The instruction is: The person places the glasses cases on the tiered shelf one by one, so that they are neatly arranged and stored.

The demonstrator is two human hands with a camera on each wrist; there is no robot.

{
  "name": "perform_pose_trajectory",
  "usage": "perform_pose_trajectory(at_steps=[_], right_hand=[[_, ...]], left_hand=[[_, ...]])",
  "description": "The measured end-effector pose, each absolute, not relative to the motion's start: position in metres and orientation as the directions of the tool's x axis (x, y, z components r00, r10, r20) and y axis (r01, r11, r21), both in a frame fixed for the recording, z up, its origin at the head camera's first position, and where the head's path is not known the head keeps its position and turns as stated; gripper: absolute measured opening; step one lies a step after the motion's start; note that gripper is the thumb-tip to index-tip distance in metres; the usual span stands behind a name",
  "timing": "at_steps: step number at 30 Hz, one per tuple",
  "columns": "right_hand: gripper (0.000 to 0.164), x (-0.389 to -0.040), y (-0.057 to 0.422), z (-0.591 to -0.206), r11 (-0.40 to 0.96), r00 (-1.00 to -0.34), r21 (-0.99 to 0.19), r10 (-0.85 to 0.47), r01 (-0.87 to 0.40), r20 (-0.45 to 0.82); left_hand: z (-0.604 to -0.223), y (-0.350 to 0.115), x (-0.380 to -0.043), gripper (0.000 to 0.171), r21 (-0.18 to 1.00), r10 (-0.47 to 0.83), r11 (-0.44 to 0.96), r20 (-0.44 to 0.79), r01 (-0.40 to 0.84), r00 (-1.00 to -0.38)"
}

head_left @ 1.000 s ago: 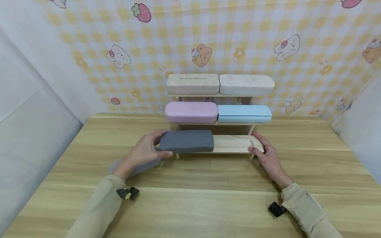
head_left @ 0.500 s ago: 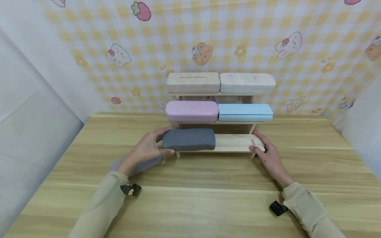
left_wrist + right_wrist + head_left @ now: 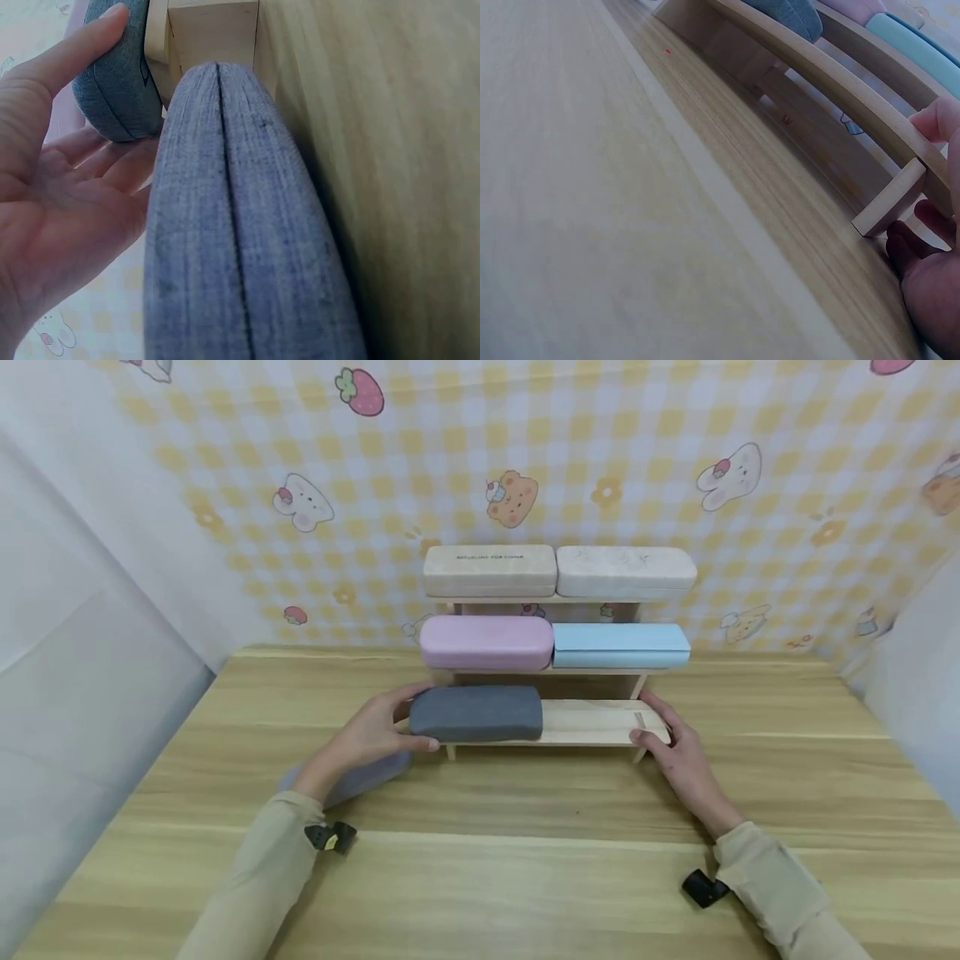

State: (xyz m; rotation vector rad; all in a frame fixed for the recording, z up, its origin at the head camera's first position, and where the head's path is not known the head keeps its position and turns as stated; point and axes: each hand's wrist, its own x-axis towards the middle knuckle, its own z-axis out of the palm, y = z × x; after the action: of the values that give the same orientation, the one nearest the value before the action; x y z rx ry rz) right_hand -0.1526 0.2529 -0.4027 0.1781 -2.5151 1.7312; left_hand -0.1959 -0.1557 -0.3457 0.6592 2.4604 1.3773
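My left hand (image 3: 366,732) holds the left end of a dark grey glasses case (image 3: 476,713), thumb in front and fingers behind. That case lies on the left part of the bottom tier of a wooden three-tier rack (image 3: 585,721). At the tier's right end, my right hand (image 3: 684,767) grips the board, its thumb on the front edge. In the right wrist view the fingers reach under the board near a leg (image 3: 891,199). A greyish-purple fabric glasses case (image 3: 225,202) lies on the table below my left wrist, partly hidden by it in the head view.
The middle tier bears a pink-purple case (image 3: 486,642) and a light blue case (image 3: 621,645). Above them sit a beige case (image 3: 490,571) and a white case (image 3: 626,571). A checked cloth (image 3: 420,443) hangs behind the wooden table (image 3: 495,885).
The dark grey case and my left hand have shifted slightly right along the bottom tier, mostly in the first half second. My right hand keeps its hold on the rack.
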Motion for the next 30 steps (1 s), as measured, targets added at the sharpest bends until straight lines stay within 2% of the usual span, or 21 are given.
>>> perform_pose_trajectory(at_steps=[5,10,18,30], right_hand=[[0.057,-0.152,0.25,-0.406,0.362,-0.99,-0.922,-0.049,-0.138,0.129],[0.057,-0.152,0.252,-0.408,0.349,-0.989,-0.926,-0.053,-0.146,0.135],[0.057,-0.156,0.255,-0.4,0.394,-0.989,-0.907,-0.048,-0.15,0.143],[0.058,-0.155,0.255,-0.402,0.38,-0.99,-0.914,-0.051,-0.143,0.133]], left_hand=[[-0.344,-0.157,-0.194,0.089,0.81,0.482,0.516,-0.006,0.278,-0.876],[-0.346,-0.155,-0.199,0.096,0.811,0.503,0.509,-0.008,0.289,-0.864],[-0.345,-0.147,-0.204,0.089,0.836,0.511,0.474,-0.007,0.275,-0.86],[-0.333,-0.161,-0.197,0.094,0.811,0.55,0.494,-0.012,0.313,-0.835]])
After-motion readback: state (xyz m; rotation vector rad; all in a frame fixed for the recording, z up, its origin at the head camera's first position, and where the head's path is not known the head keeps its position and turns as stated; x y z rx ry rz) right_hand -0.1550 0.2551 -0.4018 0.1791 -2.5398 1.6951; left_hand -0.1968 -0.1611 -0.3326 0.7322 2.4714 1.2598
